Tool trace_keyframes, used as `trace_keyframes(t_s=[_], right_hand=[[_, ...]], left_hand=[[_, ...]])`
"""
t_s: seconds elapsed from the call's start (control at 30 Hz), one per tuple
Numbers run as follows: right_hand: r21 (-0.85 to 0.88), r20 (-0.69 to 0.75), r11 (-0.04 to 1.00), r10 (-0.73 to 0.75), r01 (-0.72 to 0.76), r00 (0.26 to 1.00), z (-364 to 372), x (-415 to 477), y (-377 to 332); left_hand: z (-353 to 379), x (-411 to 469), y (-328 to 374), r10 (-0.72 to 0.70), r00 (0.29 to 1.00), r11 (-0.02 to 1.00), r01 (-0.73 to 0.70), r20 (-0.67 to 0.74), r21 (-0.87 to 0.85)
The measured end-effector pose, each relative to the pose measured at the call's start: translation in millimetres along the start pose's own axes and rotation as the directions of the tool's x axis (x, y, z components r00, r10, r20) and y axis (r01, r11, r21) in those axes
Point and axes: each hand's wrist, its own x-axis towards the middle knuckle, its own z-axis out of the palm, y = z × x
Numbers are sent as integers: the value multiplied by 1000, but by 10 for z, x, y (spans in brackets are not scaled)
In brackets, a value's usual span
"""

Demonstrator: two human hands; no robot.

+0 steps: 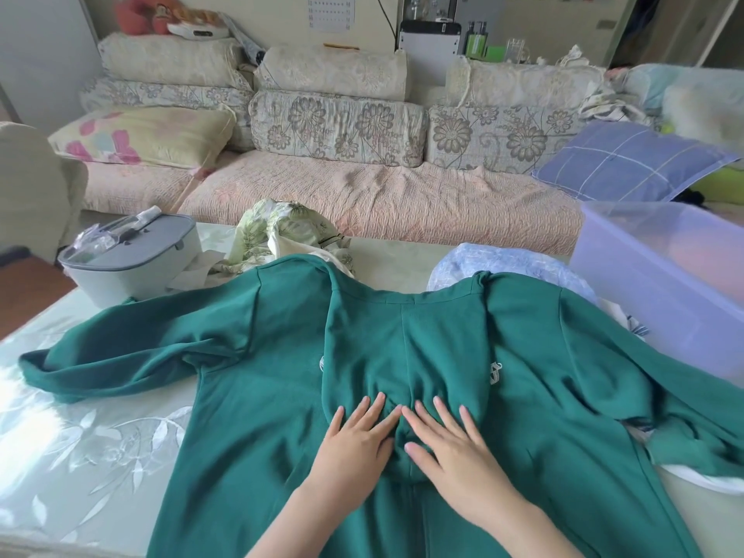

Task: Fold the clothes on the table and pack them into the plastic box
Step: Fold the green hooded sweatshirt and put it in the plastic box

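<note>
A long sofa [342, 203] with a pink quilted seat cover runs across the room beyond the table [80, 436], whose pale green cloth carries white bamboo leaves. Beige back cushions [338, 126] with grey flowers line it. A yellow pillow [141, 134] with pink blossoms lies at its left end and a blue checked pillow [628, 163] at its right. A beige armchair [32, 187] stands at left over brown floor [28, 300]. A calendar [330, 12] hangs on the cream wall [282, 18]. Sunlight glares on the table's left edge.

Both hands, left hand [356, 434] and right hand [447, 445], press flat on the hood of a green hoodie [249, 380] spread across the table [80, 428], beside a translucent plastic box [660, 283].
</note>
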Motion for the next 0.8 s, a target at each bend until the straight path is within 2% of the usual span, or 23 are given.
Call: trace_keyframes(t_s=[0.07, 0.1, 0.2, 0.3, 0.37, 0.47, 0.5, 0.53, 0.57, 0.63, 0.7, 0.8], right_hand=[[-71, -38, 997, -7, 4, 999, 121, 7, 32], [-66, -5, 998, 7, -8, 1000, 128, 10, 40], [30, 84, 999, 22, -24, 996, 67, 11, 29], [101, 112, 994, 26, -38, 993, -68, -15, -30], [149, 78, 989, -4, -7, 997, -104, -90, -84], [118, 85, 990, -83, 72, 993, -102, -188, -204], [80, 122, 994, -84, 75, 989, -95, -201, -243], [40, 158, 997, -75, 69, 985, -93, -200, -282], [9, 174, 998, -70, 70, 982, -103, -182, -317], [10, 156, 998, -68, 67, 985, -193, -115, -433], [61, 97, 994, -92, 87, 991, -266, 9, -565], [144, 43, 983, -120, 112, 992, -317, 236, -796]], left_hand=[[17, 26, -27, -6, 999, 1000, 6, 31, 27], [24, 47, -37, -5, 999, 999, 3, 37, 48], [-64, 46, -17, -7, 999, 1000, 8, 33, -29], [-100, -7, -19, -38, 990, 979, 9, -137, -205], [-91, -95, -47, -69, 965, 950, -14, -253, -312], [-73, -220, -165, -175, 916, 901, 1, -360, -434], [-68, -252, -231, -212, 923, 878, 34, -322, -478], [-55, -284, -304, -191, 953, 878, 58, -237, -475], [-51, -308, -357, -113, 986, 915, 55, -124, -399], [-53, -350, -438, 13, 998, 972, 3, 67, -236], [-140, -367, -510, -2, 999, 956, 17, 52, -293], [-338, -372, -784, -236, 964, 798, 119, -124, -591]])
